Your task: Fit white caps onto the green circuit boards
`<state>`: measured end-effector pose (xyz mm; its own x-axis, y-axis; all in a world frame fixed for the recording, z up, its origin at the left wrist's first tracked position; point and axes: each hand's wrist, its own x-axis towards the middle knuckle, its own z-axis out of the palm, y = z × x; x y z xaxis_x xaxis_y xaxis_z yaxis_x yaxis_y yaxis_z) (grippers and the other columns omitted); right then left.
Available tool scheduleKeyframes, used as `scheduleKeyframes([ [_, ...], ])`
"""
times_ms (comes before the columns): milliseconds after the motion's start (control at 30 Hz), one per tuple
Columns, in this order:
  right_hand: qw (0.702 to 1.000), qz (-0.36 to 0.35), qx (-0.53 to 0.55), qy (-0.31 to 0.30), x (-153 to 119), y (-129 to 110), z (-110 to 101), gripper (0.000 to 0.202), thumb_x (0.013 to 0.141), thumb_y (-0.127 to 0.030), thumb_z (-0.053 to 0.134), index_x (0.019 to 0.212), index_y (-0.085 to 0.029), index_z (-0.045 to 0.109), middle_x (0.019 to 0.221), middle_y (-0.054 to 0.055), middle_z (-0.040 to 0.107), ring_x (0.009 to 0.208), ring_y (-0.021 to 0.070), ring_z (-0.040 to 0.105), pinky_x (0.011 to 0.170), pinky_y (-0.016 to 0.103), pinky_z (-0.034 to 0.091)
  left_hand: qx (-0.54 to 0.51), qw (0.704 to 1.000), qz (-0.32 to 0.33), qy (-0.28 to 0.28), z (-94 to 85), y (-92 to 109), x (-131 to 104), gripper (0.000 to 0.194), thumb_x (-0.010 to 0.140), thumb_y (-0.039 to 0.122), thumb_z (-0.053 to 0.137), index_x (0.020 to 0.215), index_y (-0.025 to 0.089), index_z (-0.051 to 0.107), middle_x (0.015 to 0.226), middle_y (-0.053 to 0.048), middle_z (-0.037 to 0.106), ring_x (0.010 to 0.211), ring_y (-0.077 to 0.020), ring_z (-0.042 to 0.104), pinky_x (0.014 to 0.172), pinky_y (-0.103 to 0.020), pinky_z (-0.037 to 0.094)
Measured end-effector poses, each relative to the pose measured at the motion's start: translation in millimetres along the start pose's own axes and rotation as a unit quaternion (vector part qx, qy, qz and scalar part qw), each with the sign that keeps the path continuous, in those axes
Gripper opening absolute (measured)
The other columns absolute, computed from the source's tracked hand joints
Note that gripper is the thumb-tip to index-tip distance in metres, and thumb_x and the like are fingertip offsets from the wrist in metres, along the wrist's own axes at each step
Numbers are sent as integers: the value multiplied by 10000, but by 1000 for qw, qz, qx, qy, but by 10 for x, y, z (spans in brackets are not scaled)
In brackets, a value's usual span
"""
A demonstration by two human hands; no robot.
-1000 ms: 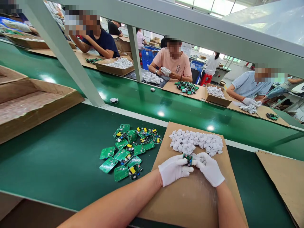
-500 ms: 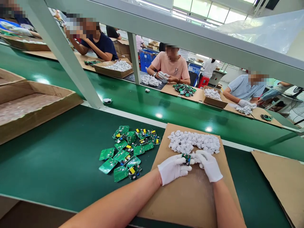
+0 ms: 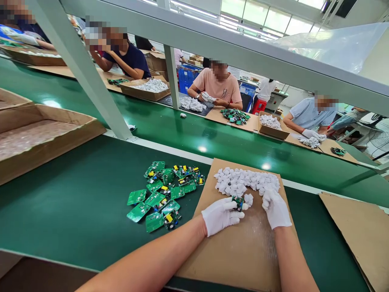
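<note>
My left hand [image 3: 223, 217], in a white glove, is closed on a small green circuit board [image 3: 238, 202] above the cardboard sheet [image 3: 231, 259]. A white piece [image 3: 248, 200] shows at the board's right end; whether it is fixed to it or lies behind, I cannot tell. Also gloved, my right hand [image 3: 276, 209] is apart from the board, at the right end of a pile of small white pieces [image 3: 240, 179]. Its fingers are drawn together, and anything between them is hidden. To the left lies a loose group of green circuit boards [image 3: 154, 198] with yellow and dark components.
A green conveyor [image 3: 188, 132] runs behind my bench, carrying a few white items. An open cardboard box [image 3: 51, 146] stands at left and more cardboard [image 3: 361, 235] at right. A slanted grey post [image 3: 88, 69] and overhead beam cross the view. Co-workers sit across the conveyor.
My right hand has drawn away from the circuit board, rightward to the white pile's edge. My left hand keeps hold of the board. White items on the conveyor have shifted left.
</note>
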<state>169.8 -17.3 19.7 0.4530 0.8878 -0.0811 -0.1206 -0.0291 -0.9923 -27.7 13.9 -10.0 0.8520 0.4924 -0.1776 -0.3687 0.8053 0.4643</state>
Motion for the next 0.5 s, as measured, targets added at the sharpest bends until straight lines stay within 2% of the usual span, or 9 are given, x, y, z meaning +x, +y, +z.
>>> scheduleKeyframes([
  [67, 999, 17, 29, -17, -52, -91, -39, 295, 730, -444, 570, 624, -199, 446, 540, -85, 323, 398, 55, 311, 362, 188, 281, -1, 1000, -1, 4, -1, -1, 2, 193, 797, 193, 556, 984, 143, 561, 1133, -118, 579, 789, -150, 627, 650, -234, 458],
  [200, 993, 67, 58, -83, -269, -160, -119, 307, 802, -457, 465, 639, -198, 434, 648, -36, 441, 422, 64, 339, 355, 192, 256, -2, 1000, 2, 15, 0, -3, 6, 187, 798, 192, 557, 978, 142, 556, 1154, -122, 571, 785, -149, 631, 641, -230, 458],
  [267, 993, 68, -30, -96, -391, -101, -147, 301, 820, -444, 443, 654, -194, 473, 610, -31, 460, 416, 76, 353, 357, 197, 255, -3, 1000, 3, 18, 4, -2, 5, 194, 796, 193, 562, 984, 143, 554, 1163, -127, 567, 785, -149, 633, 640, -228, 458],
  [333, 975, 13, -207, -85, -525, 14, -140, 257, 827, -395, 447, 705, -190, 543, 578, -17, 494, 467, 113, 439, 413, 226, 346, -5, 1000, 2, 18, 9, -1, 3, 194, 797, 195, 564, 982, 141, 555, 1165, -132, 568, 790, -150, 634, 646, -229, 461],
  [400, 914, -92, -389, -74, -690, 163, -90, 212, 819, -318, 454, 831, -182, 616, 727, 45, 610, 684, 186, 562, 615, 311, 457, -6, 1000, 2, 18, 15, 1, 1, 188, 800, 194, 560, 979, 138, 559, 1161, -133, 571, 793, -149, 635, 647, -228, 463],
  [433, 871, -151, -461, -74, -784, 237, -55, 233, 806, -277, 457, 925, -178, 631, 895, 83, 641, 845, 227, 573, 754, 366, 453, -6, 1000, 2, 18, 17, 2, 1, 188, 801, 192, 558, 980, 138, 560, 1157, -131, 575, 793, -149, 636, 647, -227, 464],
  [500, 781, -218, -576, -100, -966, 361, 6, 391, 785, -242, 474, 1162, -186, 566, 1187, 107, 573, 1097, 285, 485, 933, 441, 359, -4, 1000, 1, 18, 16, 1, 2, 192, 801, 190, 559, 987, 141, 561, 1145, -128, 584, 789, -148, 639, 652, -229, 466],
])
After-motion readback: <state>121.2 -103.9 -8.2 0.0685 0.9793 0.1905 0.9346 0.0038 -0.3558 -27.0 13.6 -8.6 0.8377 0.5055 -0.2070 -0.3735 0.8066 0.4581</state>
